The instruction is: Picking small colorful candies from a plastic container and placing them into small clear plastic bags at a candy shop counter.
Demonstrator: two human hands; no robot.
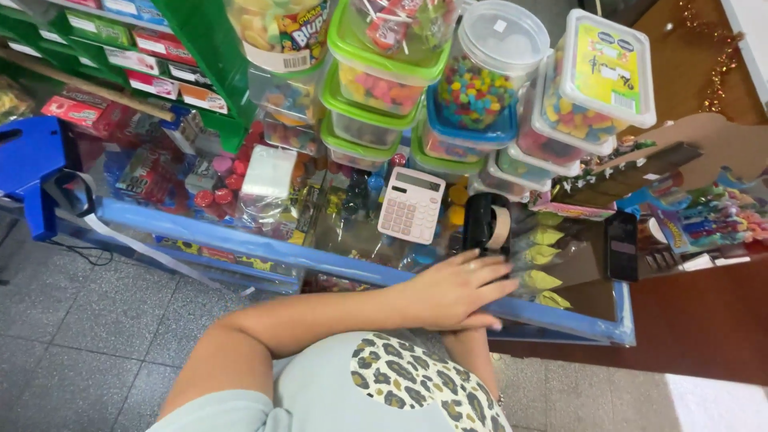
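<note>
Supporting counter (240, 244): glass-topped case with a blue rim, crammed with sweets under the pane; fixed, hard, breakable on top, not for leaning on heavily.
Shelf (200, 48): green, upper left, rows of small boxes; well apart from the hands.
Tubs (376, 88): clear plastic with green, blue and white lids, stacked in tilted columns at the back of the counter; probably heavy with candy and easy to topple if bumped from the front.
Jar (480, 72): round, clear, full of coloured sweets, perched on the stack just behind the calculator.
Left hand (460, 290): reached across the body, palm down on the counter's near rim, fingers stretched flat and close together, holding nothing; fingertips just short of the dispenser.
Right hand: forearm (472, 356) rising under the left wrist, hand itself hidden, so finger state impossible to tell.
Calculator (410, 206): pink and white, flat on the glass, just left of the dispenser; light, slippery on glass, likely to slide if nudged.
Dispenser (482, 224): black tape holder with a pale roll, upright on the glass beyond the left fingertips; likely stiff, weighted at the base, with a sharp cutter at one end; best gripped across the sides of the body, away from the cutter and the loose tape.
Phone (622, 246): dark slab at the right end of the glass, apart from the hand; fragile and smooth.
Obstacles: calculator close on one side, tub stack close behind, little free glass around the dispenser.
</note>
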